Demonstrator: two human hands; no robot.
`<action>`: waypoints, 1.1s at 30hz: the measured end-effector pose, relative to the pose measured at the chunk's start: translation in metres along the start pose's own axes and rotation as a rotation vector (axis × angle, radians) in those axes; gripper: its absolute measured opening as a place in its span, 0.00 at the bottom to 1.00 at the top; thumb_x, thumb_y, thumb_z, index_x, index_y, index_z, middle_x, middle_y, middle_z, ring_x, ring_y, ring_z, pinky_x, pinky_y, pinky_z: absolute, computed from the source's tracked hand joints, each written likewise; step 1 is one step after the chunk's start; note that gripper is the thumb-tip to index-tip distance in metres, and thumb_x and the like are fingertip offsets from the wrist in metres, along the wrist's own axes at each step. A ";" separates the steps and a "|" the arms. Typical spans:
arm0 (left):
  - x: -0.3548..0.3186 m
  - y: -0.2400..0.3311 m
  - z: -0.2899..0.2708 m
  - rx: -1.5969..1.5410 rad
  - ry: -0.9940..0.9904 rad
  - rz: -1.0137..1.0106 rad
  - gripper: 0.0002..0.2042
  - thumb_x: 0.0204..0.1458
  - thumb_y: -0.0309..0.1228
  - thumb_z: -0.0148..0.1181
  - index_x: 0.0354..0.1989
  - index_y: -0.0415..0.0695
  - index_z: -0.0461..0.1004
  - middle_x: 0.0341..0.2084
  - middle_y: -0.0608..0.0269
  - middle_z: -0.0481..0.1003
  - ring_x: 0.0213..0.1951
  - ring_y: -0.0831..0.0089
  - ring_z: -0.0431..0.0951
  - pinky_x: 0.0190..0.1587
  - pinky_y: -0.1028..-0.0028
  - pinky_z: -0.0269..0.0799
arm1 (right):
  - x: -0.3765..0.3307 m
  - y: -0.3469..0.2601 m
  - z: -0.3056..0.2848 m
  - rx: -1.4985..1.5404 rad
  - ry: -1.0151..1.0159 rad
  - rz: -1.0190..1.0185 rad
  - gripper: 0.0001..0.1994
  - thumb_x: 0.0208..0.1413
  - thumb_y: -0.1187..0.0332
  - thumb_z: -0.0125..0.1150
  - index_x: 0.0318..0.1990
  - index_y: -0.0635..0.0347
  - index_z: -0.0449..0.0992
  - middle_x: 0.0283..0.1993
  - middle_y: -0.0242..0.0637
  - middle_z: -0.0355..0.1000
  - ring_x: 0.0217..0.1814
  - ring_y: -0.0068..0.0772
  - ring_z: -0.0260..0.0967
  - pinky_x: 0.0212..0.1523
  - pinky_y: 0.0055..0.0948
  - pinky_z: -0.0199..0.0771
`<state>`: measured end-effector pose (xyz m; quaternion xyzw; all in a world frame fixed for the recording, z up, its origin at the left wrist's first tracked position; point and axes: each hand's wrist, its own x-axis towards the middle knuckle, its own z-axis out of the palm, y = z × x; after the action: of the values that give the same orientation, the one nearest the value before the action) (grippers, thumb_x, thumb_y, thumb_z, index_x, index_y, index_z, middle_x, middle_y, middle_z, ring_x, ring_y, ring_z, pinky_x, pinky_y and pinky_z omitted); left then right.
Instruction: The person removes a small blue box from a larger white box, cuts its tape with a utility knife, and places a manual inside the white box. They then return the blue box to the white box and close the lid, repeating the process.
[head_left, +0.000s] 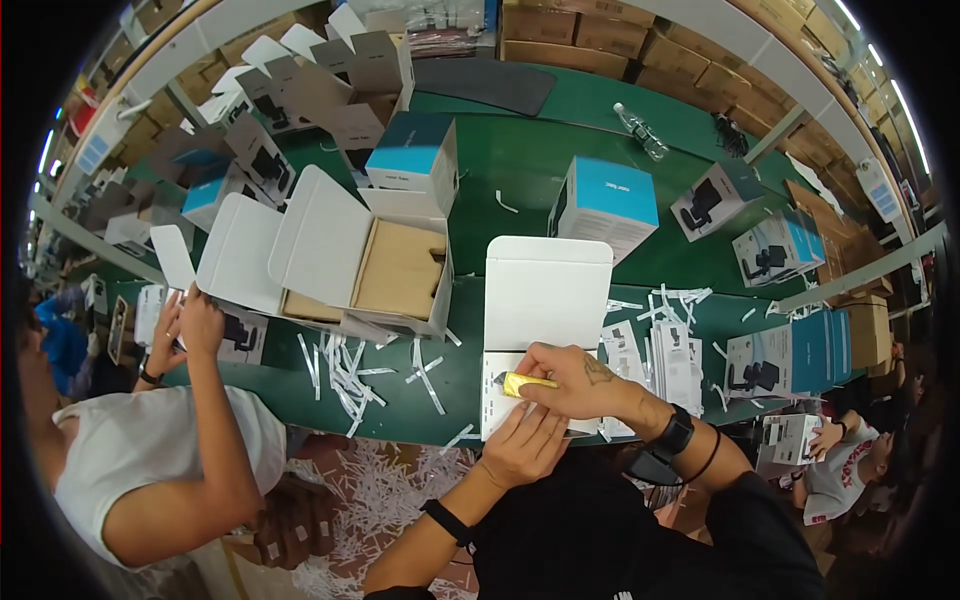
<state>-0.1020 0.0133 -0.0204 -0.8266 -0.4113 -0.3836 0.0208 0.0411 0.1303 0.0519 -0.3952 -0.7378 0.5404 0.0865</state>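
In front of me, at the table's near edge, stands a white box (500, 361) with its broad lid flap (548, 290) raised. My right hand (570, 382) is closed round a yellow utility knife (529, 384), its dark tip pointing left over the box's top. Just below, my left hand (524, 445) lies against the near side of the box, fingers close together and almost touching the right hand. The thumb of the left hand is hidden. Right of the box lie stacked printed leaflets (670, 355), partly covered by my right forearm.
Open cartons (400, 265) crowd the left of the green table (500, 150). Blue-topped boxes (605, 205) and a plastic bottle (640, 130) stand or lie farther back. White paper strips (350, 375) litter table and floor. One co-worker (165, 440) works at left, another (845, 465) at right.
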 end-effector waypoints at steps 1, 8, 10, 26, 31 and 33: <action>-0.001 -0.002 0.000 -0.003 0.003 -0.011 0.16 0.48 0.33 0.69 0.44 0.38 0.83 0.42 0.55 0.82 0.48 0.60 0.82 0.56 0.59 0.75 | 0.002 0.001 0.003 -0.004 -0.010 0.006 0.15 0.59 0.64 0.64 0.47 0.64 0.74 0.34 0.47 0.79 0.36 0.44 0.79 0.38 0.33 0.78; -0.007 -0.009 0.003 -0.031 0.067 0.022 0.14 0.47 0.32 0.68 0.41 0.39 0.84 0.38 0.56 0.83 0.42 0.62 0.84 0.48 0.66 0.78 | 0.013 -0.013 0.018 -0.267 0.077 -0.211 0.16 0.58 0.59 0.64 0.44 0.63 0.75 0.34 0.47 0.78 0.36 0.51 0.79 0.38 0.40 0.78; -0.009 -0.010 -0.001 -0.026 0.078 0.005 0.13 0.47 0.32 0.68 0.40 0.39 0.84 0.37 0.56 0.83 0.41 0.62 0.84 0.46 0.67 0.78 | 0.018 -0.026 0.024 -0.346 0.066 -0.220 0.16 0.57 0.58 0.64 0.43 0.62 0.75 0.34 0.46 0.78 0.35 0.51 0.78 0.38 0.40 0.78; -0.034 0.032 0.021 -0.165 0.139 -0.446 0.18 0.46 0.30 0.58 0.44 0.33 0.80 0.51 0.46 0.78 0.59 0.57 0.75 0.70 0.54 0.60 | -0.091 0.077 -0.035 0.410 0.847 0.077 0.08 0.58 0.72 0.61 0.44 0.56 0.72 0.27 0.21 0.64 0.26 0.11 0.60 0.25 0.12 0.58; -0.015 0.041 0.034 -0.150 0.115 -0.572 0.15 0.44 0.31 0.58 0.35 0.31 0.82 0.51 0.44 0.78 0.59 0.52 0.73 0.71 0.53 0.59 | -0.146 0.050 -0.073 -0.203 0.131 0.767 0.28 0.51 0.69 0.68 0.61 0.62 0.71 0.31 0.24 0.72 0.23 0.12 0.64 0.18 0.15 0.56; -0.016 0.044 0.035 -0.093 0.084 -0.563 0.15 0.43 0.31 0.58 0.33 0.31 0.82 0.51 0.42 0.77 0.58 0.52 0.73 0.71 0.52 0.59 | -0.133 0.048 -0.075 -0.202 0.079 0.709 0.29 0.50 0.69 0.68 0.62 0.62 0.71 0.32 0.25 0.74 0.22 0.12 0.64 0.18 0.15 0.57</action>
<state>-0.0556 -0.0144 -0.0427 -0.6632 -0.6055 -0.4266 -0.1075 0.1955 0.0997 0.0805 -0.6532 -0.6008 0.4458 -0.1170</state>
